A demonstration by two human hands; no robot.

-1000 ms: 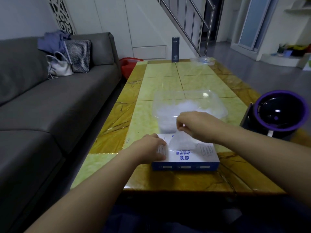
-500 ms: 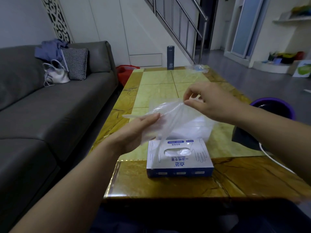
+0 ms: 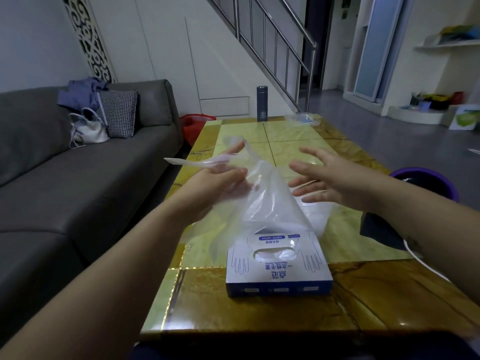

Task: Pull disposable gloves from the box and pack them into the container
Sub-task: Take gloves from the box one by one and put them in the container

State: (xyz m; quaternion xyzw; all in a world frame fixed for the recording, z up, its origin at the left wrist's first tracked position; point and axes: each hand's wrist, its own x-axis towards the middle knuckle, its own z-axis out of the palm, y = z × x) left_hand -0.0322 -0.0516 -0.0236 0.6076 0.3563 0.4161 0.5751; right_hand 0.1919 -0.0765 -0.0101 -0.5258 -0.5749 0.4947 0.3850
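The grip of my left hand (image 3: 220, 183) pinches a thin clear plastic glove (image 3: 270, 201), which hangs over the white-and-blue cardboard box (image 3: 279, 268) on the yellow marble table (image 3: 259, 315). My right hand (image 3: 330, 178) is released, fingers spread, just right of it. The film veils the clear container (image 3: 320, 219) beyond the box. A purple-rimmed bin (image 3: 426, 183) stands right, a dark flask (image 3: 262, 103) far.

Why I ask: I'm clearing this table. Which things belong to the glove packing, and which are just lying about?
In the job: glove box; clear glove, held by the left hand; right hand, open beside it; clear container, half hidden behind the glove.
Lying about: dark flask and plastic wrapper at the far end of the table; purple-rimmed object; handbag and checked cushion on the sofa.
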